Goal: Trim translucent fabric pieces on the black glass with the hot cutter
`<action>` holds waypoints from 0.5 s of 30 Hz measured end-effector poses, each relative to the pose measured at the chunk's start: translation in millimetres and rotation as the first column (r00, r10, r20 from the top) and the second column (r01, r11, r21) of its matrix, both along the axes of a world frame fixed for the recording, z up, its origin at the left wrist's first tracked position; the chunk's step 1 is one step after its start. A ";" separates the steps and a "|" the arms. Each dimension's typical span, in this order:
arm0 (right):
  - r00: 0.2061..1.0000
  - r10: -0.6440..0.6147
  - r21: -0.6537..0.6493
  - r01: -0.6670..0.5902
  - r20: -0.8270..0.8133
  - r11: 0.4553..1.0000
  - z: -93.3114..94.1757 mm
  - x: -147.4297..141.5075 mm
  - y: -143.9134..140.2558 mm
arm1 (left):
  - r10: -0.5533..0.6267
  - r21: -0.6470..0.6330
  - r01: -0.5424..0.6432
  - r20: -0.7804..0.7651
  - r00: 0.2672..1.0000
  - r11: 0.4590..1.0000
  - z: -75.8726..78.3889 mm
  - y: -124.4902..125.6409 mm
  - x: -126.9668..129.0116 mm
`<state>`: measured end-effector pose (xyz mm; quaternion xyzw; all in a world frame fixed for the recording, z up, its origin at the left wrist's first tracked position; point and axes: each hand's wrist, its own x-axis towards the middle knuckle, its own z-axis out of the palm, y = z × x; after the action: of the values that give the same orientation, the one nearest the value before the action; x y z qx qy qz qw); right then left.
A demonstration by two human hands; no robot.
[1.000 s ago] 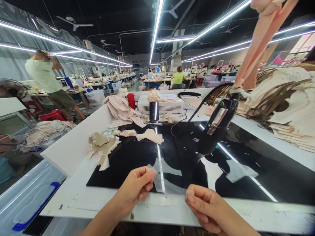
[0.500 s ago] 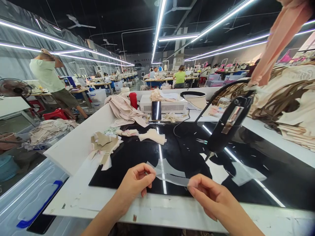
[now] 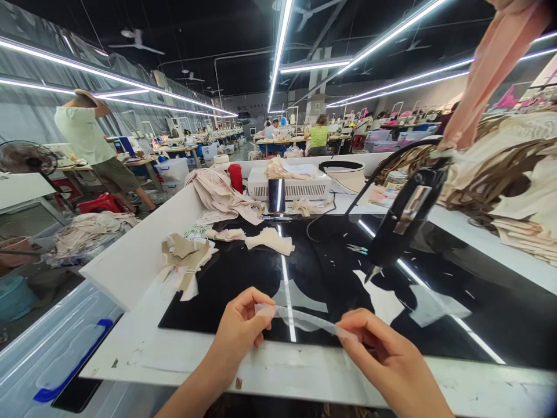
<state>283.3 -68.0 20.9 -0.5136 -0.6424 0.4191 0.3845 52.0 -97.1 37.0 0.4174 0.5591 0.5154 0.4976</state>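
Strip (image 3: 307,319) runs crosswise in my view, sitting lower rightward, left hand (image 3: 235,328) and right hand (image 3: 383,348) each pinching one end, so I call neither nearer.

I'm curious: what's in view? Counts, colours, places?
table: one, white, foreground
board: one, black, on table
strip: one, translucent, over board
sheer pieces: two, whitish, on board
tool: one, black, above board
snips: one, silvery, beside tool
bundle: one, tan, board's left edge
box: one, white, table's back
phone: one, dark, before box
cylinder: one, red, beside box
cloth heap: one, beige, back left
fabric pile: one, cream and brown, right
tub: one, transparent, lower left
people: several, two in green, background
left hand: one, bare, strip's left end
right hand: one, bare, strip's right end
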 end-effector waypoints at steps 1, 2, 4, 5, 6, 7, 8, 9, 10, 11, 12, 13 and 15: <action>1.000 0.006 -0.004 -0.006 0.015 1.000 -0.6 0.6 -0.5 | -0.019 -0.006 0.019 -0.008 1.000 1.000 1.4 -0.8 0.5; 0.999 0.022 -0.006 -0.022 0.036 1.000 -1.5 1.3 -0.9 | -0.047 -0.015 0.046 -0.019 0.999 0.999 2.7 -1.7 1.1; 0.993 0.064 0.003 -0.064 0.099 0.998 -4.4 3.3 -2.0 | -0.106 -0.020 0.105 -0.054 0.993 0.994 5.4 -4.1 2.7; 0.988 0.075 0.021 -0.079 0.135 0.997 -6.3 4.5 -2.6 | -0.133 -0.017 0.132 -0.083 0.988 0.991 6.7 -5.5 3.7; 0.983 0.075 0.052 -0.085 0.166 0.995 -8.2 5.6 -3.3 | -0.153 -0.009 0.153 -0.126 0.980 0.988 8.0 -6.9 4.9; 0.980 0.065 0.092 -0.083 0.186 0.992 -10.0 6.4 -4.0 | -0.166 -0.001 0.169 -0.183 0.969 0.986 9.5 -8.2 6.2; 0.979 0.058 0.138 -0.086 0.195 0.987 -11.3 6.8 -4.5 | -0.175 0.000 0.181 -0.255 0.951 0.983 11.2 -9.3 7.6; 0.978 0.070 0.183 -0.107 0.196 0.977 -12.0 6.5 -4.8 | -0.180 -0.006 0.189 -0.335 0.925 0.982 13.3 -10.2 9.0; 0.975 0.107 0.222 -0.151 0.197 0.963 -11.8 5.5 -4.7 | -0.186 -0.017 0.197 -0.412 0.892 0.980 15.7 -10.6 10.5; 0.967 0.159 0.255 -0.208 0.200 0.944 -10.7 3.7 -4.1 | -0.194 -0.024 0.209 -0.479 0.856 0.978 18.4 -10.7 12.1; 0.957 0.210 0.280 -0.262 0.201 0.924 -8.9 1.3 -2.9 | -0.204 -0.026 0.225 -0.531 0.822 0.974 21.2 -10.5 13.7; 0.947 0.252 0.297 -0.303 0.198 0.906 -6.4 -1.8 -1.3 | -0.217 -0.024 0.247 -0.569 0.793 0.969 24.0 -9.9 15.2; 0.939 0.289 0.290 -0.333 0.184 0.897 -0.8 -8.6 3.0 | -0.241 -0.011 0.295 -0.606 0.758 0.955 28.5 -7.9 17.5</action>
<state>274.7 -65.1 20.1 -0.3631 -0.8000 0.3304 0.3449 69.5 -105.0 65.5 0.6556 0.5996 0.3031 0.3447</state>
